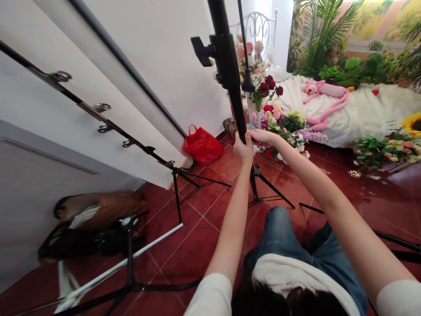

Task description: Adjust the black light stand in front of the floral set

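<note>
A black light stand rises in front of me, its pole leaning across the view and its tripod legs on the floor. My left hand is wrapped round the lower pole. Close against it, my right hand has its fingers closed at the pole's right side; the fingertips are partly hidden, perhaps on a knob there. Higher up, a black tightening knob sticks out to the left of the collar. A black cord with a plug-like end hangs beside the pole.
A red plastic bag sits by the wall. Left stand another tripod, a clamped crossbar and bags. Artificial flowers crowd the right, before a white-draped bed with a pink plush toy.
</note>
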### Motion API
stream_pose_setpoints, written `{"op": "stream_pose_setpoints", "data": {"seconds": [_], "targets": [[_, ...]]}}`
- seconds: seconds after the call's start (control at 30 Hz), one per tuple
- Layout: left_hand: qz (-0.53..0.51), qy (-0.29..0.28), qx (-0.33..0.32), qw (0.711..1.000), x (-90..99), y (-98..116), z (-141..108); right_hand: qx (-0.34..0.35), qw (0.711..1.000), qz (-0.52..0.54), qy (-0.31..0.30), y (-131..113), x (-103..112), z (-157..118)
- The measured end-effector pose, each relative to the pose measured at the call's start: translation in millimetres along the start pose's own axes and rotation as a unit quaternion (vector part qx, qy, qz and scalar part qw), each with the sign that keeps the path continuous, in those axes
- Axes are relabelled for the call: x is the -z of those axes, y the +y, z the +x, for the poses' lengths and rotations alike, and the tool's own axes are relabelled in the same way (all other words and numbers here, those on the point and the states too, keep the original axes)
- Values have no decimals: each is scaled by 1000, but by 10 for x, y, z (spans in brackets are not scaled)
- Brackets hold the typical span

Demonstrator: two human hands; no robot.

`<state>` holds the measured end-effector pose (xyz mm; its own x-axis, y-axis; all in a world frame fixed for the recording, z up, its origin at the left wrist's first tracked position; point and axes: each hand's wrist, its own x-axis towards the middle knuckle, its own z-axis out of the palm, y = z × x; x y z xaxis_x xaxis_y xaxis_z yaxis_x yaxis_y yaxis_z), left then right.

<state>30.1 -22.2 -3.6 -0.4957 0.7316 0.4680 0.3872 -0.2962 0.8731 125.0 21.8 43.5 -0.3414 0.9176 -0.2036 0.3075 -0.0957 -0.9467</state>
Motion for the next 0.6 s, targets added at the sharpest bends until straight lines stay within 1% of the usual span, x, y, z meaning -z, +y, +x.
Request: {"op": "stream_pose_setpoints", "data": {"seconds": [0.07,0.1,0.2,0.27,0.33,0.4,0.47,0.53,0.6], "targets": [[2,-5,4,1000,4,6,4,44,997,19,53,44,-94,-67],[1,-8,6,1000,5,7,6,54,995,26,78,63,-139,-88],[0,-15,11,1000,7,2,10,45,987,59,143,80,-246,-96],[1,-13,12,1000,3,-6,10,42,972,119,197,53,-269,-69],[-5,-13,12,1000,-3,-12,6,47,951,205,225,-3,-233,-34],[-15,-18,12,1000,-8,-13,1,74,935,272,215,-90,-138,-12],[-21,-24,13,999,-9,-6,-3,146,927,287,193,-217,-19,-26],[-19,-22,13,999,-8,5,-5,247,922,242,172,-403,75,-97],[-16,-17,16,1000,-8,14,-6,337,914,168,153,-658,105,-225]]}}
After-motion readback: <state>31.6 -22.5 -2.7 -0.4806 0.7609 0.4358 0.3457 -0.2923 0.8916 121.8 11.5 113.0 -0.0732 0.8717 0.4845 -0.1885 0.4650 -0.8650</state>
